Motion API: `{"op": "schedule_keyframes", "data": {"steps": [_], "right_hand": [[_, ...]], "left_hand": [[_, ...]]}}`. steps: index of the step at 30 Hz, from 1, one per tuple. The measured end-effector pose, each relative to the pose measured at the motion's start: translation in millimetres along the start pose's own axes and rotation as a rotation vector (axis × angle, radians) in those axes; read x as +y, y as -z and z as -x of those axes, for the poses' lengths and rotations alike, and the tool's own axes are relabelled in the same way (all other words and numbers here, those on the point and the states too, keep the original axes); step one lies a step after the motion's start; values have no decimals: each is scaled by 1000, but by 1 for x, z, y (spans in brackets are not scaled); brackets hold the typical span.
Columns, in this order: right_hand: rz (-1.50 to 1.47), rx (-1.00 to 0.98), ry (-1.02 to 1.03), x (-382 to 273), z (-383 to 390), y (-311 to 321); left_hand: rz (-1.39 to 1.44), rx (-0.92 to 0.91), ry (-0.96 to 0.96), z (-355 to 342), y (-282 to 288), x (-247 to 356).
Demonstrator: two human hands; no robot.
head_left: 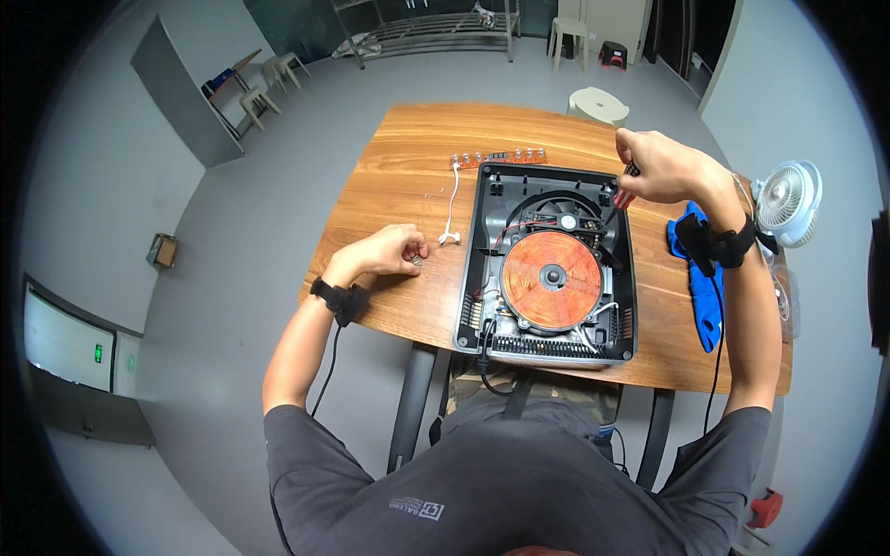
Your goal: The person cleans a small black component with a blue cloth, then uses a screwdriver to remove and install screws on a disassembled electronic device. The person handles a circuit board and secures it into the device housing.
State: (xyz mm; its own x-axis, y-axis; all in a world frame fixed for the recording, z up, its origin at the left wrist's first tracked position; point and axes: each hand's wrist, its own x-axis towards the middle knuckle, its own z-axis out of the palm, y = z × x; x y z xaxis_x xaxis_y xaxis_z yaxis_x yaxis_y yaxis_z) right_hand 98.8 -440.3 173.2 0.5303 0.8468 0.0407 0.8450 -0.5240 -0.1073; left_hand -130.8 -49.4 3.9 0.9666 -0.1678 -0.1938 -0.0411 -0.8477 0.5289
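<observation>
An opened induction cooker (468, 278) lies on the table, its inside facing up. A round copper coil (533, 283) sits in its lower middle, with a black fan (567, 222) behind it. My right hand (666, 169) is wrapped round a red-handled screwdriver (625, 197), slanted down at the housing's far right corner; where its tip rests is hard to make out. Left of the housing, my left hand (389, 250) rests on the table, fingers curled together over tiny silvery pieces too small to name.
A narrow circuit board (501, 157) lies behind the housing, with a white cable (452, 204) running from it. Right of the housing are a blue cloth item (706, 296) and a small white fan (788, 204). A stool (598, 107) stands beyond the wooden table (408, 148).
</observation>
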Motion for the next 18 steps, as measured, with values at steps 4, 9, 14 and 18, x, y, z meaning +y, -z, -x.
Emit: {"op": "schedule_keyframes", "data": {"steps": [4, 9, 14, 18], "right_hand": [[-216, -222, -129, -14, 4, 25], [-231, -185, -214, -21, 0, 18], [91, -44, -147, -15, -10, -2], [-10, -51, -65, 0, -6, 0]], "left_hand": [[-13, 0, -25, 3, -5, 7], [-12, 2, -13, 6, -8, 11], [-1, -50, -1, 6, -1, 15], [50, -55, 14, -4, 23, 25]]}}
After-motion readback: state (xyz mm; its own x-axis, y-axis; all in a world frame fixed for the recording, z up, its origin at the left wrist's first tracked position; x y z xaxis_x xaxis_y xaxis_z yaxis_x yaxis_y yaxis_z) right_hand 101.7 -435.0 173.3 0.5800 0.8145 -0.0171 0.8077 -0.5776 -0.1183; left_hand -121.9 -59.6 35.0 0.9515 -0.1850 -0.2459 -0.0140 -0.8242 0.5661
